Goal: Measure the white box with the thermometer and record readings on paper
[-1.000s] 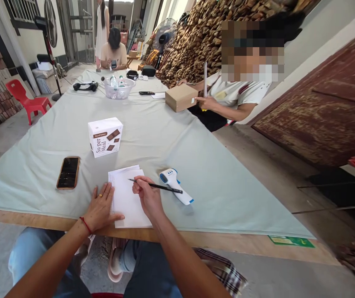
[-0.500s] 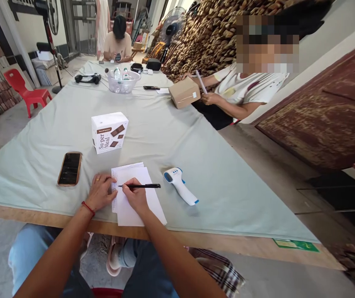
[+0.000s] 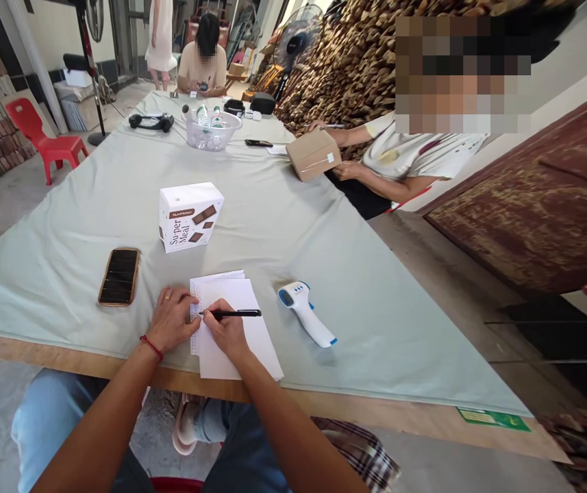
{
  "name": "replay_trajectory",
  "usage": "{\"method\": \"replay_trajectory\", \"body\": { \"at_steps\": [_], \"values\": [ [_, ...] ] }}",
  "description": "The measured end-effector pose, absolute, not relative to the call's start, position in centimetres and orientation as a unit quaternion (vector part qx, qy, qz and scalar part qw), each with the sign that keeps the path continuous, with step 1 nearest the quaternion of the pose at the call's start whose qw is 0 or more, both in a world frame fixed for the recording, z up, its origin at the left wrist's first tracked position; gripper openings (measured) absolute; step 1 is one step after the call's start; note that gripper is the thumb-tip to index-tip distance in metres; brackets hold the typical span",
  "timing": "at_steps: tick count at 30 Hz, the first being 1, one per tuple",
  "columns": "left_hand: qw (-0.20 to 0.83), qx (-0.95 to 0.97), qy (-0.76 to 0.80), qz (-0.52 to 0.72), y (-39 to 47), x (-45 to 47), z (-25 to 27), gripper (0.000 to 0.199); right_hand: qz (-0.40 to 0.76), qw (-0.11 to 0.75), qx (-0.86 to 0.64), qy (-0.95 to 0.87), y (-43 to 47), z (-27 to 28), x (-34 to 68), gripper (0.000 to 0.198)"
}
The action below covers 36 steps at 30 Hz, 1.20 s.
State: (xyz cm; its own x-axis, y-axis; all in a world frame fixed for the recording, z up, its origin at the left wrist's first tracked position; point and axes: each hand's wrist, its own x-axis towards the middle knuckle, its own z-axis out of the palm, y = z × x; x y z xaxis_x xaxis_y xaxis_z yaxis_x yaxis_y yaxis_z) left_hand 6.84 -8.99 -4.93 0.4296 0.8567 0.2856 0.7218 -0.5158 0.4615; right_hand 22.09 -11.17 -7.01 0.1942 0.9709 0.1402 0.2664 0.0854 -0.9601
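Observation:
A black pen (image 3: pixel 244 313) is pinched in my right hand (image 3: pixel 225 331), its tip near the left edge of a white sheet of paper (image 3: pixel 239 359). Under that sheet, another page with printed or handwritten marks (image 3: pixel 194 342) peeks out on the left. My left hand (image 3: pixel 172 317) lies over the paper's left edge with fingers loosely spread, holding nothing. A white and blue infrared thermometer (image 3: pixel 307 313) rests to the right of the paper. To the left lies a smartphone (image 3: pixel 119 276) in a brown-edged case. A white Super Meal box (image 3: pixel 191 218) stands upright beyond the paper.
A clear plastic bowl with bottles (image 3: pixel 214 133) stands farther up the cloth-covered table (image 3: pixel 375 342). On the right, a seated person is behind a cardboard box (image 3: pixel 314 156). Another person sits at the far end. A red chair (image 3: pixel 46 140) stands left of the table.
The view has shifted slightly, moving table items a little rightward. The pen tip stays near the paper's left edge. The person on the right has lowered the paper they held behind the cardboard box.

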Motion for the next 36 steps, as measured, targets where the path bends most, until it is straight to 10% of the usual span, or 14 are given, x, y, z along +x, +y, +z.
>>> {"method": "replay_trajectory", "body": {
  "at_steps": [36],
  "values": [
    [0.125, 0.837, 0.476, 0.24, -8.9, 6.8, -4.9, 0.03, 0.382, 0.546, -0.561, -0.491, -11.3, -5.7, 22.5, 0.012]
  ]
}}
